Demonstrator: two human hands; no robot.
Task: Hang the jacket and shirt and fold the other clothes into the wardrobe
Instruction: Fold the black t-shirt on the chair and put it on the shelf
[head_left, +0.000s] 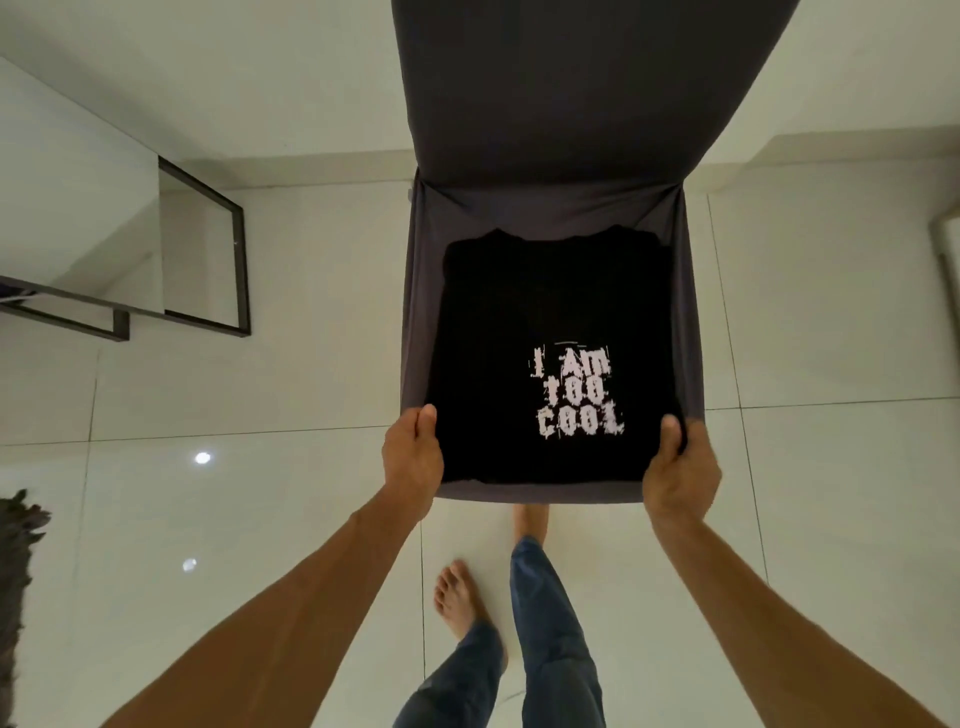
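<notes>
The grey-covered chair (545, 208) stands before me on the tiled floor (291, 384). Its seat serves as my folding surface, flat and at a handy height. The black T-shirt (545, 301) lies on that seat, folded into a rectangle that fills most of it, with the collar at the far side and the print facing up near me. I hold it by its two near corners so that, I judge, the fold will not fall open when I lift it for the wardrobe, which is out of view. Both arms reach forward and down. My left hand (413, 457) pinches the near left corner, thumb on top, and my right hand (680, 467) does the same at the near right corner.
</notes>
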